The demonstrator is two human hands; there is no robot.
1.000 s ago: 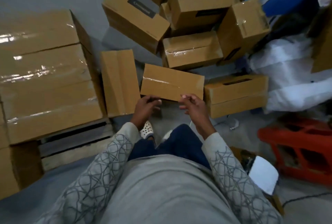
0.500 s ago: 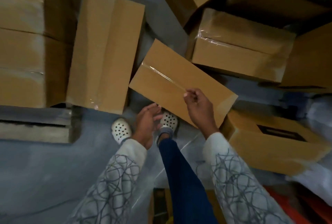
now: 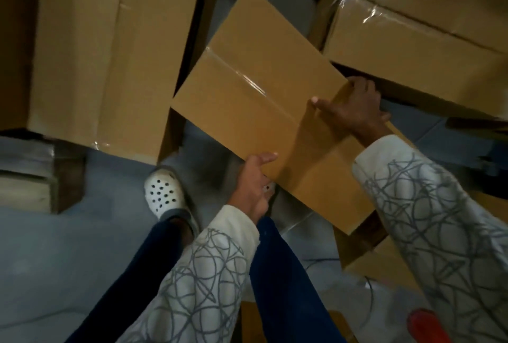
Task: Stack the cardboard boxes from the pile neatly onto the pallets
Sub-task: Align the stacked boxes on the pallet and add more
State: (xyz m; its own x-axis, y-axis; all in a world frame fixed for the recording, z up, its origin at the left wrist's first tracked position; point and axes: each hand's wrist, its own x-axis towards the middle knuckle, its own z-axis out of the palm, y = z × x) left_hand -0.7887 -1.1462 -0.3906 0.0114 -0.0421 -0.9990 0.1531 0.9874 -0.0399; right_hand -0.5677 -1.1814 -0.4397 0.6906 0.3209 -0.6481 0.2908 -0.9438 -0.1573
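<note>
1. Two hands hold one cardboard box at an angle over the grey floor, near a white clog.
2. Left hand grips its near edge, thumb on top, fingers underneath.
3. Right hand clasps its far edge, thumb stretched across the top.
4. Other boxes lie beside it; a wooden pallet sits far left.

Matt brown cardboard box, glossy clear tape seam, perforated white plastic clog

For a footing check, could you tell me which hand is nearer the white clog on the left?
Left. The left hand grips the near edge of the cardboard box, just right of the white clog; the right hand holds the box's far side, farther up and right.
</note>
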